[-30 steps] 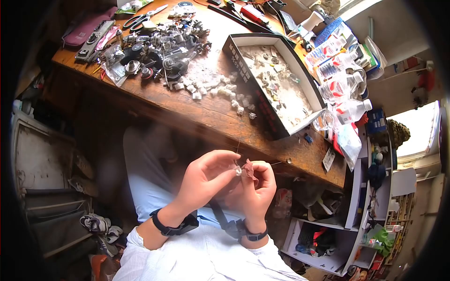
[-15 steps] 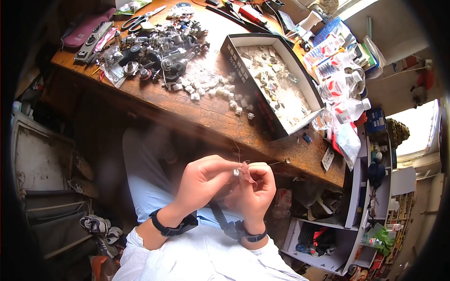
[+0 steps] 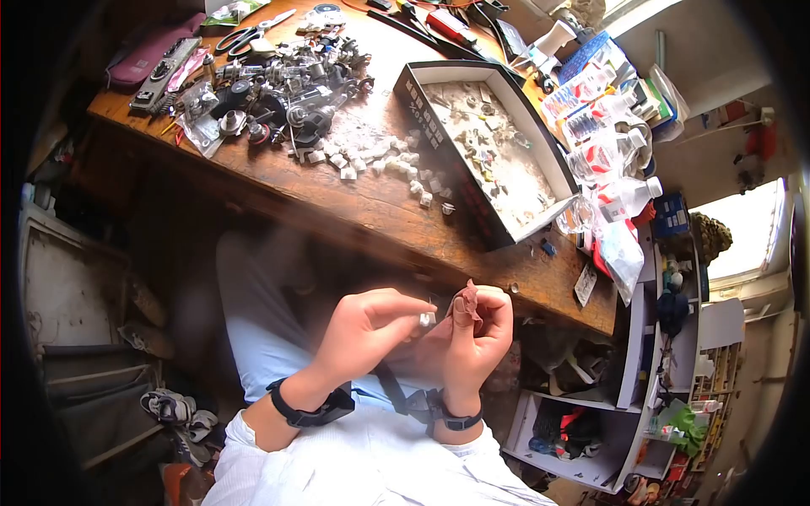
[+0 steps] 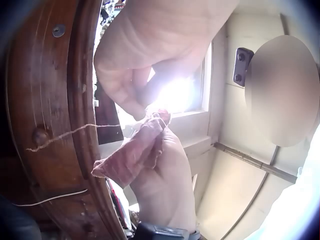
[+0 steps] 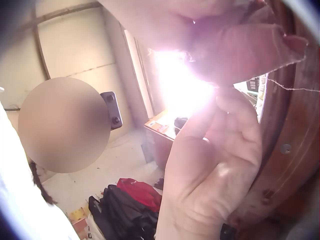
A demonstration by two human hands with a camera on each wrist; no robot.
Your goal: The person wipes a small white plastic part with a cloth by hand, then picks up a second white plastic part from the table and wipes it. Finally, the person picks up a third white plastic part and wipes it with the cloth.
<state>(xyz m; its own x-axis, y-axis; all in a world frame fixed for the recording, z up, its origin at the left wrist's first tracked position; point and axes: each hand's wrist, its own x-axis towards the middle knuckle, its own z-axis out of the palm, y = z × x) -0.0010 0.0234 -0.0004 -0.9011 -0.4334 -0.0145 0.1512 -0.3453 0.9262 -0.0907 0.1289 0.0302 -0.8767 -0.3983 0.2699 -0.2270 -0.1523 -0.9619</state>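
Observation:
In the head view my left hand (image 3: 364, 331) pinches a small white plastic piece (image 3: 426, 320) between thumb and fingertips, over my lap. Just to its right, my right hand (image 3: 477, 341) grips a crumpled reddish-brown cloth (image 3: 470, 305) between thumb and curled fingers. A narrow gap separates the two hands there. Seen from the left wrist, the cloth (image 4: 132, 155) hangs down in a loose fold, and a frayed thread (image 4: 75, 132) stretches out beside it. Bright window light washes out the fingertips in both wrist views.
Beyond the hands runs a wooden table (image 3: 363, 207). On it are loose white pieces (image 3: 380, 162), a heap of dark and clear bulb-like parts (image 3: 291, 93), scissors (image 3: 249, 35) and a black-sided box (image 3: 456, 156) of small debris. Plastic bottles (image 3: 624, 198) line the right side.
The cloth was against the white piece half a second ago. My right hand has since drawn it away to the right; my left hand keeps hold of the white piece.

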